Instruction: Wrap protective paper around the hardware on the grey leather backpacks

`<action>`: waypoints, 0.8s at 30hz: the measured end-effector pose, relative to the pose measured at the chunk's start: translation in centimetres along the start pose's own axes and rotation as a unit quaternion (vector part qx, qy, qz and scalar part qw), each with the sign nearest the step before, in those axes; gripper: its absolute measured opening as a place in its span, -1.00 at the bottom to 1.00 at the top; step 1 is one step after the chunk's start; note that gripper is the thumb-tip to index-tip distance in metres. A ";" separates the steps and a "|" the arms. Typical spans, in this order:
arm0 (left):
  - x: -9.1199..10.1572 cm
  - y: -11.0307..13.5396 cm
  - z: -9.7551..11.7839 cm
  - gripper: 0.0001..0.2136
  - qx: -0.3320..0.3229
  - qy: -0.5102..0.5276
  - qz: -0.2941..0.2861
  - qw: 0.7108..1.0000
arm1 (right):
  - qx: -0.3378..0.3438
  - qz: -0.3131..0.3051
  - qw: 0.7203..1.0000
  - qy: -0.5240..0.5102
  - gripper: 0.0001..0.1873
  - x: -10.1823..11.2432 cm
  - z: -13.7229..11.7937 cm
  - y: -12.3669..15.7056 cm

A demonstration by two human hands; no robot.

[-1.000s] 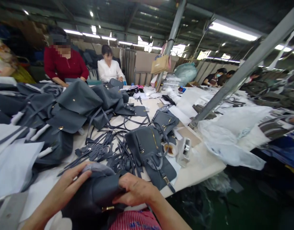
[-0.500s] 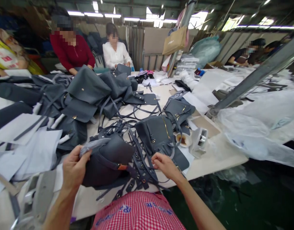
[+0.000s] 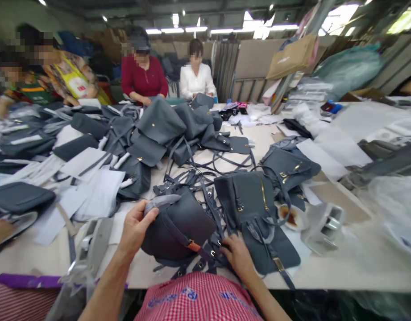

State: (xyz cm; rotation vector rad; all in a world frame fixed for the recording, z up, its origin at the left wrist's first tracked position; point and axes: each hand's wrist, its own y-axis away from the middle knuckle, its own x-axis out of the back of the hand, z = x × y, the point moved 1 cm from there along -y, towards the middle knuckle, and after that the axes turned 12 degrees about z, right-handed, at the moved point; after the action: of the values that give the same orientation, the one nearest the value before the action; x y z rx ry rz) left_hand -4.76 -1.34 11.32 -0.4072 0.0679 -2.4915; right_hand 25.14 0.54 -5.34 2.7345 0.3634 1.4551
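Observation:
My left hand [image 3: 135,225] is closed on the top of a dark grey backpack [image 3: 181,223], thumb pressed against its handle [image 3: 161,203], which is wrapped in a pale translucent film. The bag lies tilted on the table before me. On its strap is an orange-brown patch [image 3: 193,246]. My right hand [image 3: 238,258] is right of the bag, fingers curled onto a dark strap [image 3: 222,244] in the loose strap pile; the fingertips are partly hidden. Beside that hand lies another backpack [image 3: 248,196] with a gold zip, its flap [image 3: 272,249] spread toward me.
Grey tape dispensers stand at left [image 3: 94,245] and right [image 3: 322,227]. A bowl with brown contents [image 3: 292,218] sits by the right-hand bags. Dark bags [image 3: 161,120] and white paper [image 3: 98,191] heap at left. Several people work across the table; another person's hand [image 3: 1,232] shows at left.
The view has turned left, so things sit farther right. My right hand has come down from above the straps onto them. My left hand keeps its hold on the backpack.

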 end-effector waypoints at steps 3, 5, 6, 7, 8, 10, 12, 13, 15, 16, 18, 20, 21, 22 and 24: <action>0.3 0.4 0.0 -0.76 -0.002 0.031 -0.021 0.999 | 0.011 0.083 0.994 -0.072 -0.81 3.3 -0.2 -0.5; 0.4 0.5 -0.1 -0.73 -0.004 0.039 -0.032 0.999 | 0.007 0.193 0.948 -0.253 -0.79 5.8 -1.5 -0.5; 0.4 0.5 -0.2 -0.71 -0.005 0.039 -0.032 0.999 | 0.023 0.239 0.916 -0.321 -0.82 6.8 -2.6 -0.3; 0.4 0.5 -0.2 -0.71 -0.007 0.035 -0.029 0.999 | 0.052 0.261 0.894 -0.359 -0.85 7.7 -4.0 -0.1; 0.4 0.5 -0.2 -0.70 -0.010 0.032 -0.021 0.999 | 0.085 0.255 0.889 -0.372 -0.90 8.3 -5.7 0.2; 0.5 0.5 -0.3 -0.68 -0.018 0.034 0.001 0.999 | 0.162 0.236 0.881 -0.378 -0.95 8.7 -9.4 0.8; 0.5 0.8 -0.4 -0.65 -0.009 0.051 0.019 0.998 | 0.250 0.197 0.877 -0.360 -0.85 8.3 -12.9 0.7; 0.4 1.0 -0.5 -0.64 0.005 0.066 0.024 0.998 | 0.302 0.170 0.874 -0.341 -0.79 7.9 -14.5 0.4; 0.3 1.4 -0.9 -0.65 0.042 0.102 0.036 0.993 | 0.394 0.123 0.863 -0.293 -0.70 6.9 -17.1 -0.7; 0.3 1.6 -1.1 -0.66 0.058 0.119 0.043 0.990 | 0.426 0.110 0.855 -0.275 -0.69 6.4 -18.1 -1.3; 0.2 2.0 -1.5 -0.67 0.080 0.140 0.058 0.985 | 0.450 0.109 0.846 -0.266 -0.70 5.4 -19.6 -2.5; 0.2 2.0 -1.9 -0.68 0.101 0.134 0.063 0.984 | 0.455 0.125 0.838 -0.273 -0.71 4.5 -20.6 -3.4; 0.2 1.9 -2.0 -0.68 0.114 0.128 0.058 0.984 | 0.458 0.133 0.835 -0.275 -0.70 4.1 -20.8 -3.7; 0.3 1.7 -2.1 -0.69 0.129 0.123 0.049 0.983 | 0.461 0.141 0.832 -0.273 -0.70 3.6 -21.0 -3.9; 0.5 1.2 -2.2 -0.71 0.154 0.127 0.022 0.980 | 0.462 0.149 0.833 -0.265 -0.69 2.9 -21.0 -4.3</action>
State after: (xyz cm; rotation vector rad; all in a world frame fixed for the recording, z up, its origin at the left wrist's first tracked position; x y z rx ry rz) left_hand -5.13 -2.70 9.17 0.0424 -0.2033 -2.4428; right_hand 8.68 3.46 8.32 3.9327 0.8025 0.4662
